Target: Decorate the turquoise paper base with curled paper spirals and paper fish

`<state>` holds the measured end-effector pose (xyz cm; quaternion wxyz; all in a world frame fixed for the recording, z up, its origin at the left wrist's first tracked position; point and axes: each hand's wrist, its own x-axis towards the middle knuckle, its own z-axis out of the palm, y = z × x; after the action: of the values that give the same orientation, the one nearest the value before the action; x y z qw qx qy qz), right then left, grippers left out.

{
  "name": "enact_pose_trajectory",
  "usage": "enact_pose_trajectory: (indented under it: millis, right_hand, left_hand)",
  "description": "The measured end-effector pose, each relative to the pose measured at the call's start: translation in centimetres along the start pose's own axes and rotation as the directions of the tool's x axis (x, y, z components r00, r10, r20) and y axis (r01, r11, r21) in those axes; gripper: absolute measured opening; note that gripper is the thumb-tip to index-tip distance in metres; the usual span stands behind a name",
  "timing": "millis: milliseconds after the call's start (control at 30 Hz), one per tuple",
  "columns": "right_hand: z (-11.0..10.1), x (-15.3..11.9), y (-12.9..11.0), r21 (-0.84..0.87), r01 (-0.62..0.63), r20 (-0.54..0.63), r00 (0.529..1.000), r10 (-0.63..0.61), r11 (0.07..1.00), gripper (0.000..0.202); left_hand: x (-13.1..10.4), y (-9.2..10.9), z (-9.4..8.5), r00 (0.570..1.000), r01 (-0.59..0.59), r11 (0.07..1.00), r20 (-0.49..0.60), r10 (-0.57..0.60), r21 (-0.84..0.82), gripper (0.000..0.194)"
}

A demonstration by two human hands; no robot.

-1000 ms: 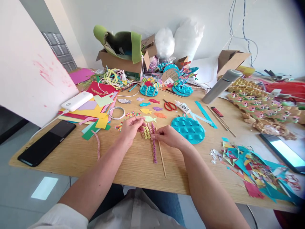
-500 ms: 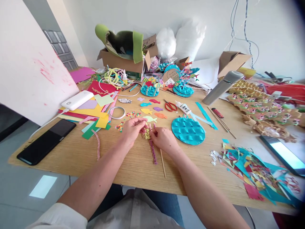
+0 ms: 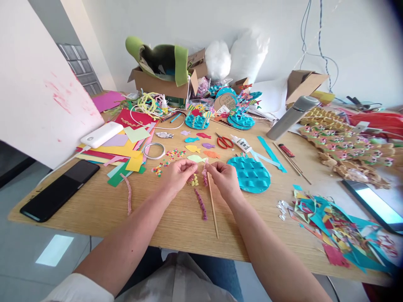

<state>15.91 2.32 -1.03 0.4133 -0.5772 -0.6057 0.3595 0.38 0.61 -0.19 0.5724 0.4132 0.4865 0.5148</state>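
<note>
My left hand (image 3: 181,172) is closed in a pinch above the table; what its fingertips hold is too small to make out. Just below it lie small yellow curled pieces (image 3: 194,180). My right hand (image 3: 224,176) pinches the top of a pink twisted strip (image 3: 205,174), which hangs down beside the yellow pieces. A purple twisted strip (image 3: 200,204) lies nearer the table edge, and a thin wooden stick (image 3: 213,209) runs from under my right hand towards me. Beyond my hands are paper fish, among them a pale green one (image 3: 197,158) and an orange one (image 3: 211,154).
A blue woven oval (image 3: 252,174) is right of my right hand, with red scissors (image 3: 224,141) and a glue tube (image 3: 242,143) behind. Phones (image 3: 59,191) lie at both sides. A grey flask (image 3: 292,117) and paper scraps (image 3: 336,222) are on the right.
My hands have moved apart slightly, the right one to the right with the pink strip. More of the yellow pieces and the wooden stick shows between them.
</note>
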Motion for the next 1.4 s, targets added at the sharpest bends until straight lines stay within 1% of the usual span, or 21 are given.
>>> enact_pose_trajectory:
  millis: [67, 133, 200, 267, 333, 400, 467, 533, 667, 733, 833, 900, 1033, 1167, 1267, 1400]
  right_hand:
    - [0.1, -0.3, -0.3, 0.007, 0.054, -0.080, 0.995, -0.053, 0.999, 0.036]
    - [0.3, -0.6, -0.5, -0.011, 0.111, -0.132, 0.985, -0.111, 0.994, 0.034]
    - [0.5, -0.9, -0.8, -0.022, 0.146, -0.140, 0.979, -0.148, 0.989, 0.032]
    - [0.5, -1.0, -0.9, -0.003, 0.156, -0.121, 0.981, -0.155, 0.988, 0.033]
    - [0.4, -1.0, -0.9, 0.065, 0.124, -0.055, 0.991, -0.120, 0.990, 0.035]
    - [0.3, -0.8, -0.8, 0.186, 0.050, 0.076, 0.995, -0.065, 0.981, 0.039]
    - [0.2, -0.7, -0.6, 0.305, -0.021, 0.202, 0.978, -0.043, 0.952, 0.042]
    - [0.3, -0.6, -0.5, 0.382, -0.045, 0.247, 0.967, -0.055, 0.923, 0.041]
    - [0.6, -0.6, -0.4, 0.414, -0.004, 0.174, 0.982, -0.075, 0.910, 0.038]
    - [0.6, -0.7, -0.5, 0.399, 0.023, 0.139, 0.987, -0.085, 0.916, 0.035]
    - [0.6, -1.0, -0.5, 0.384, 0.051, 0.129, 0.986, -0.108, 0.922, 0.029]
    - [0.6, -1.1, -0.5, 0.395, 0.060, 0.124, 0.985, -0.118, 0.917, 0.026]
    - [0.7, -1.2, -0.6, 0.398, 0.098, 0.092, 0.985, -0.147, 0.912, 0.022]
    - [0.9, -1.3, -0.9, 0.365, 0.147, 0.066, 0.981, -0.183, 0.919, 0.018]
    - [1.0, -1.6, -0.9, 0.300, 0.210, 0.039, 0.972, -0.232, 0.931, 0.014]
    - [1.0, -2.0, -0.9, 0.117, 0.338, -0.035, 0.941, -0.336, 0.934, 0.009]
  left_hand:
    - [-0.3, 0.1, 0.2, 0.995, 0.067, 0.997, 0.071, -0.064, -0.031, 0.032]
    - [-0.5, 0.1, 0.4, 0.988, 0.109, 0.991, 0.120, -0.100, -0.073, 0.038]
    - [-0.6, 0.1, 0.5, 0.986, 0.107, 0.988, 0.136, -0.092, -0.108, 0.039]
    - [-0.6, 0.0, 0.5, 0.989, 0.079, 0.990, 0.131, -0.064, -0.117, 0.037]
    - [-0.5, 0.0, 0.5, 0.994, 0.036, 0.995, 0.109, -0.026, -0.092, 0.034]
    - [-0.5, 0.0, 0.4, 0.996, -0.016, 0.999, 0.089, 0.021, -0.052, 0.029]
    - [-0.4, -0.1, 0.3, 0.995, -0.065, 0.998, 0.080, 0.065, -0.010, 0.024]
    - [-0.2, -0.2, 0.2, 0.992, -0.104, 0.994, 0.068, 0.102, 0.024, 0.023]
    - [0.1, -0.5, -0.1, 0.988, -0.157, 0.984, 0.023, 0.156, 0.083, 0.022]
    - [0.1, -0.6, -0.1, 0.985, -0.171, 0.976, 0.026, 0.169, 0.136, 0.019]
    - [-0.1, -0.7, -0.1, 0.976, -0.219, 0.946, 0.047, 0.214, 0.239, 0.013]
    - [-0.2, -0.7, -0.1, 0.967, -0.255, 0.922, 0.057, 0.250, 0.291, 0.014]
    - [-0.3, -0.8, -0.2, 0.959, -0.282, 0.900, 0.070, 0.275, 0.333, 0.018]
    - [-0.2, -0.6, -0.1, 0.956, -0.285, 0.891, 0.041, 0.289, 0.354, 0.017]
    - [-0.3, -0.5, 0.0, 0.952, -0.291, 0.883, 0.023, 0.304, 0.367, 0.017]
    - [-0.5, -0.5, 0.1, 0.933, -0.329, 0.856, -0.005, 0.361, 0.400, 0.016]
